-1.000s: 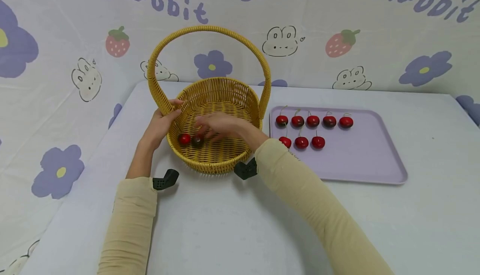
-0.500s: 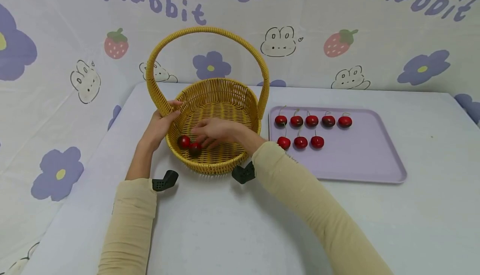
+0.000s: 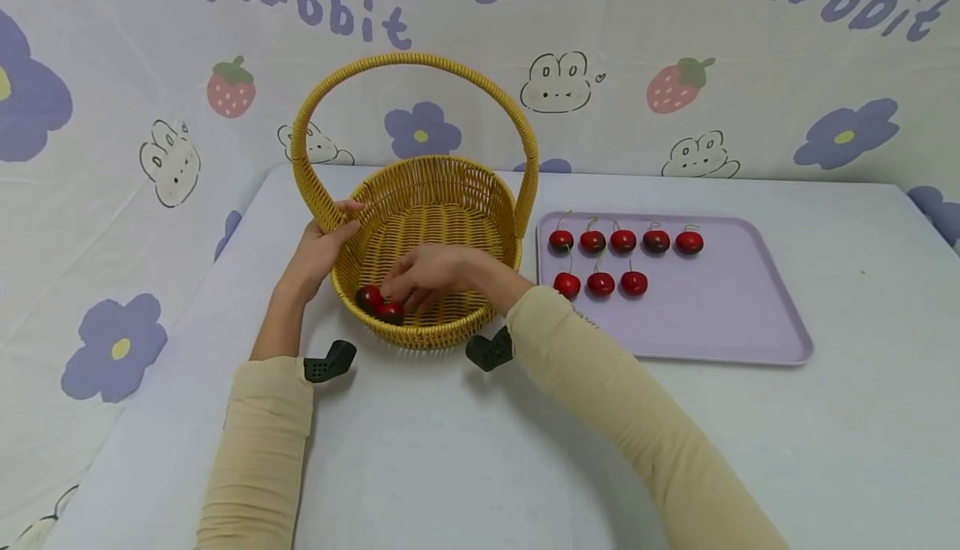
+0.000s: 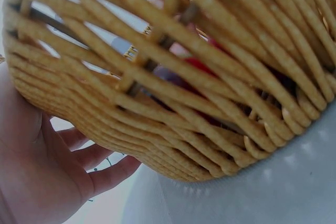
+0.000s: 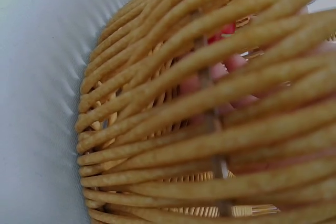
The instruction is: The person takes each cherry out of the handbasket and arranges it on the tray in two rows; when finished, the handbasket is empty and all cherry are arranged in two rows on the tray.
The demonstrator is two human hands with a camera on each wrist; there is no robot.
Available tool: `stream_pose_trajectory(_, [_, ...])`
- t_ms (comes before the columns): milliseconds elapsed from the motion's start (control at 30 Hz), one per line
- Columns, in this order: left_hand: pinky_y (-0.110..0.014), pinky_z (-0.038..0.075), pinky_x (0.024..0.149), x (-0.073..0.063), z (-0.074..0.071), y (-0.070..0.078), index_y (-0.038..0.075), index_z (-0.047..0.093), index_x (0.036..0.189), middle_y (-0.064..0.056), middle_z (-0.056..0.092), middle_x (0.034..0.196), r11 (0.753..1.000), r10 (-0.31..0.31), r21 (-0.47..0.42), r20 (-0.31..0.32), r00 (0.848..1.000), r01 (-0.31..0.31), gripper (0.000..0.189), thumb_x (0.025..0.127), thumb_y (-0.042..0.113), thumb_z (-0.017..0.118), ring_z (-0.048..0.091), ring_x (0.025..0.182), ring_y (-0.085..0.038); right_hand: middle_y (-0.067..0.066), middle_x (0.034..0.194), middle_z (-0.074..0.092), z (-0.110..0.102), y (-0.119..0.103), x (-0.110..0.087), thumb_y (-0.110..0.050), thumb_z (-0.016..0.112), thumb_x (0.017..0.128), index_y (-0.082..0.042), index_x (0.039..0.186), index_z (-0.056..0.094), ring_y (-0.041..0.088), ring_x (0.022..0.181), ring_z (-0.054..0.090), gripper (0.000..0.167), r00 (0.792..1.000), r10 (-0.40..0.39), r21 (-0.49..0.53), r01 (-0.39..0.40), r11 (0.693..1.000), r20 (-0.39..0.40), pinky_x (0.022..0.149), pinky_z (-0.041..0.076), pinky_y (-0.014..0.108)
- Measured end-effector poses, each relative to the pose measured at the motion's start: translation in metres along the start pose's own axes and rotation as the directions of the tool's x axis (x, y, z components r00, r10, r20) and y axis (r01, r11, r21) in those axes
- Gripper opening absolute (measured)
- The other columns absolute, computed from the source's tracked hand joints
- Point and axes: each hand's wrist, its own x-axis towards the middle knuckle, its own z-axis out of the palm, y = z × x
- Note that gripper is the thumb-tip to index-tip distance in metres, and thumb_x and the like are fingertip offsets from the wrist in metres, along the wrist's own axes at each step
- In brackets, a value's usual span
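Observation:
In the head view two dark red cherries, a left one (image 3: 368,298) and a right one (image 3: 390,313), lie side by side at the front left inside a round yellow wicker basket (image 3: 442,335). My right hand (image 3: 431,273) reaches over the rim, its loosely bent fingertips right at both cherries. At the left side of the basket my left hand (image 3: 318,252) holds the rim by the handle's base, thumb inside. The left wrist view shows the left hand's fingers (image 4: 113,174) under the woven wall. Through the weave in the right wrist view, the right hand's fingers (image 5: 236,80) show beside red.
A lilac tray (image 3: 720,317) stands right of the basket, with several stemmed cherries (image 3: 600,285) in two rows along its back and left. The basket's tall arched handle (image 3: 408,59) rises above it. A patterned cloth (image 3: 600,17) hangs behind the white table (image 3: 465,450).
Inside the basket, my right hand has shifted a little toward the front. Both cherries have moved toward the front rim with it. My left hand keeps its place on the basket.

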Motion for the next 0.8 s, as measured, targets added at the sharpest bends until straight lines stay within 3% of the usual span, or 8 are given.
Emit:
stream_pose_trajectory(367, [-0.048, 0.023, 0.108, -0.0010, 0.0008, 0.0010, 0.000, 0.042, 0.136, -0.017, 0.039, 0.143, 1.000, 0.010, -0.005, -0.005, 1.000, -0.010, 0.037, 0.101, 0.011, 0.042, 0.031, 0.134, -0.028, 0.011, 0.098, 0.061, 0.0020, 0.0015, -0.0010, -0.009, 0.064, 0.091, 0.003, 0.119, 0.055, 0.020, 0.080, 0.060, 0.032, 0.998, 0.034, 0.019, -0.035, 0.999, 0.056, 0.078, 0.053, 0.032])
stream_pose_trajectory(633, [-0.048, 0.021, 0.109, -0.0003, 0.0007, 0.0003, 0.000, 0.043, 0.136, -0.017, 0.039, 0.143, 1.000, 0.011, -0.002, -0.003, 1.000, -0.011, 0.037, 0.101, 0.011, 0.043, 0.030, 0.135, -0.028, 0.010, 0.104, 0.066, 0.0009, 0.0027, -0.0037, -0.004, 0.065, 0.089, 0.005, 0.132, 0.049, 0.018, 0.087, 0.061, 0.046, 0.995, 0.012, -0.013, -0.010, 1.000, 0.095, 0.081, 0.052, 0.030])
stream_pose_trajectory(800, [-0.048, 0.022, 0.109, 0.0007, 0.0002, -0.0010, 0.000, 0.043, 0.136, -0.017, 0.039, 0.143, 1.000, 0.002, -0.002, -0.004, 1.000, -0.002, 0.037, 0.101, 0.011, 0.043, 0.031, 0.134, -0.029, 0.009, 0.098, 0.066, 0.0006, 0.0034, -0.0054, -0.002, 0.066, 0.088, 0.003, 0.128, 0.051, 0.016, 0.087, 0.061, 0.043, 0.993, 0.012, -0.056, -0.006, 0.998, 0.121, 0.081, 0.052, 0.031])
